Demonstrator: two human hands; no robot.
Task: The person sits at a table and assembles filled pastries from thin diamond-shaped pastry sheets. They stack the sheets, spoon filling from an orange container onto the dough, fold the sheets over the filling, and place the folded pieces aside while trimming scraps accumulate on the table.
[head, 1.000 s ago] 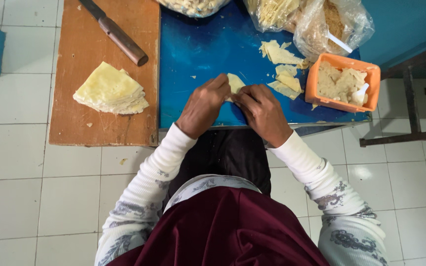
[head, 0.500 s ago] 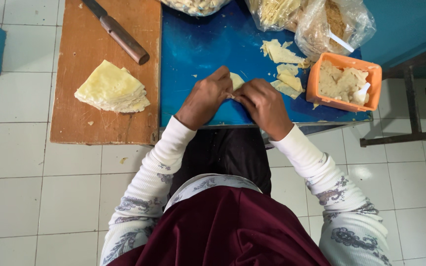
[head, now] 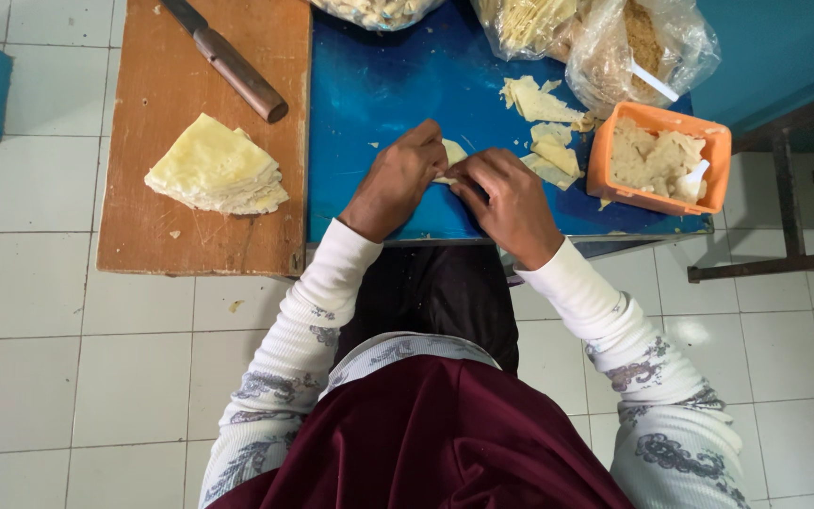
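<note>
Fingers (head: pixel 423 143) of left hand (head: pixel 396 181) and right hand (head: pixel 511 200) pinch a pale wrapper (head: pixel 451 153) on the blue surface (head: pixel 379 90), left of the orange tub (head: pixel 657 158).

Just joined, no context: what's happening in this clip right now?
A person seated at a low blue table has both hands on a small pale wrapper piece: left hand and right hand pinch it together. A stack of wrappers and a knife lie on the wooden board to the left. An orange tub of filling sits to the right, loose wrapper pieces beside it.
</note>
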